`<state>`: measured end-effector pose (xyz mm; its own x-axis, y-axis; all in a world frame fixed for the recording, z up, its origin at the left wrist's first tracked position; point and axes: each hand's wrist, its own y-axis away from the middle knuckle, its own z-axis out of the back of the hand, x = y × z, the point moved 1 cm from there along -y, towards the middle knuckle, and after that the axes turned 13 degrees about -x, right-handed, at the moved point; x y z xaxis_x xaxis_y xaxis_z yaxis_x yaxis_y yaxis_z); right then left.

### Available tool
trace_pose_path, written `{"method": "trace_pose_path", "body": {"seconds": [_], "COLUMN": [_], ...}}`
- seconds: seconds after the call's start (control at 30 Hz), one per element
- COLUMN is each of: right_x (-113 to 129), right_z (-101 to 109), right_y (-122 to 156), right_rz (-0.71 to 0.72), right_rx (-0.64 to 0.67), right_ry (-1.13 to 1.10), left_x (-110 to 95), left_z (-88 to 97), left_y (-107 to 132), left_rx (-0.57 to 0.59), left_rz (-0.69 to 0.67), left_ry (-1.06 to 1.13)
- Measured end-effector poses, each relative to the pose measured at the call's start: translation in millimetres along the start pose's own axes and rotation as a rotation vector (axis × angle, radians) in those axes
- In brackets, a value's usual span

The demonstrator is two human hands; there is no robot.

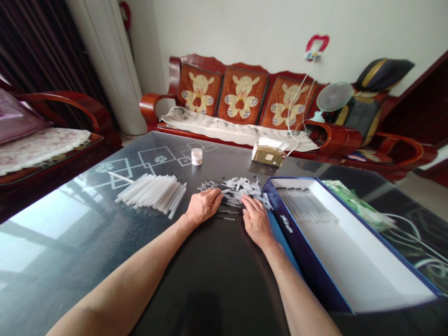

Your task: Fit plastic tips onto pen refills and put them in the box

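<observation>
My left hand (205,206) lies palm down at the near edge of a heap of small translucent plastic tubes (242,189), its fingertips beside a thin piece. My right hand (257,221) rests on the heap's near right side, fingers among the pieces. Whether either hand grips a piece is hidden. To the left, a neat fanned row of longer frosted plastic tubes (152,193) lies on the glossy dark tabletop (70,224). Several short dark-tipped pieces (210,186) lie scattered around the heap.
An open blue-and-white box (304,266) stands right of my right forearm, with tubes (304,205) lying at its far end. A small white jar (196,156) and a cardboard packet (268,154) stand farther along the table. A wooden sofa (241,98) stands beyond.
</observation>
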<state>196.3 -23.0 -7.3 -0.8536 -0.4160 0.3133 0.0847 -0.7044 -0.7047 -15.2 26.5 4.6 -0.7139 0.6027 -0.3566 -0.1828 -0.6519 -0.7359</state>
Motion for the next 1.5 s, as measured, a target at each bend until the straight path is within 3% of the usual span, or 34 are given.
{"method": "trace_pose_path", "body": {"seconds": [0.17,0.4,0.5,0.8,1.07,1.17,1.27,1.43,1.5], "right_x": [8,-3,-10,-19,-19,-16,-8,8,11], "right_z": [-1,4,6,-9,-11,-6,0,-4,-10], "right_y": [-1,3,-3,-48,-55,-56,-52,-26,-15], "right_rz": [-0.010,-0.056,-0.120,-0.129,-0.014,-0.023,-0.143,-0.635,-0.765], "right_rx": [0.109,-0.180,-0.228,0.101,0.133,0.091,-0.043,-0.123,-0.156], "right_ry": [0.153,0.015,0.019,0.247,0.322,0.295,0.125,-0.433,-0.583], "left_x": [-2,-1,-1,-2,-5,-5,-5,-5,-6], "left_z": [-1.6,-1.8,-2.3,-1.9,0.3,1.3,1.0,-0.5,-0.6], "left_y": [2,2,2,2,0,0,1,2,2], "left_rx": [0.049,0.068,0.066,0.083,0.101,0.106,0.107,0.104,0.122], "left_rz": [-0.051,-0.039,-0.035,-0.055,-0.054,-0.060,-0.075,-0.117,-0.133], "left_ry": [0.013,0.009,0.007,-0.006,-0.008,-0.017,-0.016,0.002,0.008]}}
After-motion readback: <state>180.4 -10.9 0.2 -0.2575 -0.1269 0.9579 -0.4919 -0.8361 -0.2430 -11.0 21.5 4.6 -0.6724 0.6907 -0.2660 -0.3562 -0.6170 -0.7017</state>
